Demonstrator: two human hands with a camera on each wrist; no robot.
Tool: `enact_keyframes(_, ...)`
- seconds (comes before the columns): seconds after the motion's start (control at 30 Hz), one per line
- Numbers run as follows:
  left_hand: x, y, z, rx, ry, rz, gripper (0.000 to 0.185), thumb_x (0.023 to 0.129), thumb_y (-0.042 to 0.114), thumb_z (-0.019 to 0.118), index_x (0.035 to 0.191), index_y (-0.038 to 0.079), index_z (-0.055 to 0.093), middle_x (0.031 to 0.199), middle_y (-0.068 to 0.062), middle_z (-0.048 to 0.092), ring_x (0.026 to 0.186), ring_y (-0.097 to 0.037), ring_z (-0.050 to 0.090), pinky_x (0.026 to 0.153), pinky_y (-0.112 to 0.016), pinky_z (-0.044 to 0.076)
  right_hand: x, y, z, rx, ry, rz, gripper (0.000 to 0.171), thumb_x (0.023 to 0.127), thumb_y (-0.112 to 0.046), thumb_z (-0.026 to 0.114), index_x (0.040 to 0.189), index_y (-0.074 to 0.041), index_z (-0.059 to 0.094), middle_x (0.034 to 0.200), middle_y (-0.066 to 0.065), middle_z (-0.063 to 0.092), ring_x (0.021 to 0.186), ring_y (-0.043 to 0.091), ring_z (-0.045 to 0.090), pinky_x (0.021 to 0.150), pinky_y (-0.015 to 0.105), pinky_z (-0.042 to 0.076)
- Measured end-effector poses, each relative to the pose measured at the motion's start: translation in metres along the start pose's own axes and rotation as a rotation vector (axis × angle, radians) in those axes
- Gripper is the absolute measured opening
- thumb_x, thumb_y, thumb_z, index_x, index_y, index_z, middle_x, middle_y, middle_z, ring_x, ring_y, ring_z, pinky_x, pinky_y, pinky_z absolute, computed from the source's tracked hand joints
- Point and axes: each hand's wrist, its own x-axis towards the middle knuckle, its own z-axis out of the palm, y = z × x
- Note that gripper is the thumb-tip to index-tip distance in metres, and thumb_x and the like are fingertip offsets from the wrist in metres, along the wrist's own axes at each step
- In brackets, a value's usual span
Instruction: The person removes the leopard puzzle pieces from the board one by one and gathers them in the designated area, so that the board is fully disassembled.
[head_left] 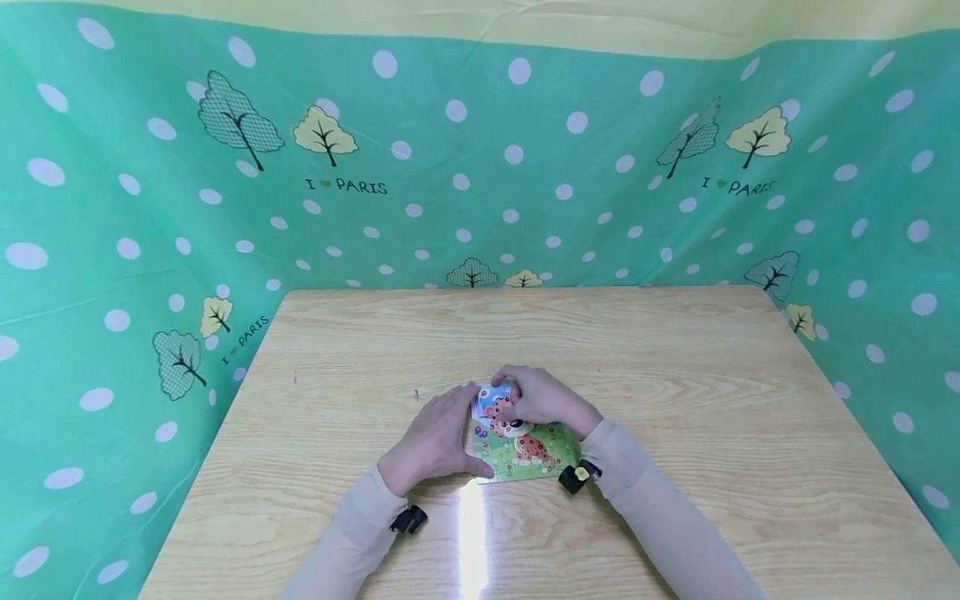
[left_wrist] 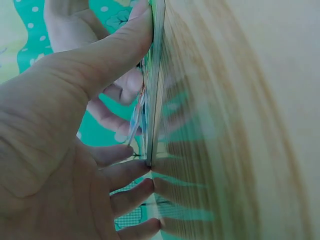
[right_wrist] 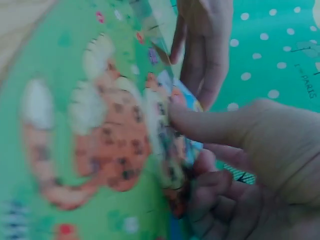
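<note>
A picture puzzle board (head_left: 528, 454) showing a spotted leopard on green lies flat in the middle of the wooden table (head_left: 675, 375). My left hand (head_left: 453, 433) braces the board's left side, with its thumb on the near edge and straight fingers against the far corner. In the left wrist view the left hand (left_wrist: 75, 105) presses the thin board edge (left_wrist: 156, 90). My right hand (head_left: 536, 400) is at the board's far edge and pinches a loose puzzle piece (head_left: 492, 402). The right wrist view shows the right hand (right_wrist: 200, 130) with thumb and curled fingers around that puzzle piece (right_wrist: 177, 150), tilted up over the leopard picture (right_wrist: 100, 135).
Green polka-dot cloth (head_left: 150, 250) with tree prints walls off the table at the back and both sides. Bare wood stretches around the board. Small black wrist mounts (head_left: 408, 520) sit at both sleeves. A bright glare stripe (head_left: 472, 533) lies near the front edge.
</note>
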Motion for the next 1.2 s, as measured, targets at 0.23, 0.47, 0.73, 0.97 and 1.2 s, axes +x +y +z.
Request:
enact_keyframes(0.23,0.000,0.000,0.000,0.013,-0.004,-0.008,0.140,0.062,0.054,0.101,0.167,0.000,0.027,0.171,-0.021,0.037,0.159,-0.043,0.034,0.131,-0.061,0.027,-0.002,0.011,0.006,0.082,0.129,-0.080,0.020,0.098,-0.025,0.078,0.116,-0.016,0.077,0.096,-0.001,0.070,0.082,0.012,0.061,0.073,0.027,0.053)
enact_keyframes(0.47,-0.001,0.000,0.001,0.053,-0.030,-0.007,0.131,0.064,0.056,0.099,0.165,0.003,0.035,0.175,-0.017,0.029,0.162,-0.039,0.029,0.132,-0.062,0.023,0.000,0.022,0.005,0.186,0.168,-0.132,0.014,0.101,-0.024,0.074,0.111,-0.015,0.079,0.102,0.000,0.078,0.093,0.014,0.069,0.089,0.036,0.057)
enact_keyframes(0.73,-0.002,0.000,0.000,0.053,-0.034,-0.002,0.123,0.065,0.056,0.098,0.163,0.008,0.041,0.176,-0.016,0.028,0.163,-0.039,0.028,0.132,-0.063,0.022,0.002,0.033,0.000,0.308,0.209,-0.096,0.022,0.099,-0.025,0.077,0.115,-0.010,0.078,0.102,0.004,0.080,0.088,0.015,0.072,0.081,0.032,0.060)
enact_keyframes(0.97,-0.004,0.002,0.000,0.046,-0.049,0.001,0.117,0.070,0.052,0.097,0.164,0.010,0.042,0.177,-0.016,0.025,0.164,-0.039,0.024,0.132,-0.065,0.018,-0.001,0.045,-0.008,0.321,0.277,-0.040,0.024,0.099,-0.029,0.077,0.117,-0.012,0.080,0.105,0.004,0.081,0.091,0.017,0.071,0.085,0.031,0.056)
enact_keyframes(1.2,-0.006,0.008,0.001,0.086,-0.071,0.038,0.104,0.076,0.047,0.093,0.162,0.012,0.046,0.178,-0.012,0.023,0.165,-0.036,0.021,0.133,-0.065,0.018,-0.005,0.060,-0.019,0.309,0.312,0.001,0.028,0.098,-0.033,0.078,0.118,-0.013,0.079,0.105,0.004,0.080,0.095,0.018,0.071,0.088,0.031,0.054)
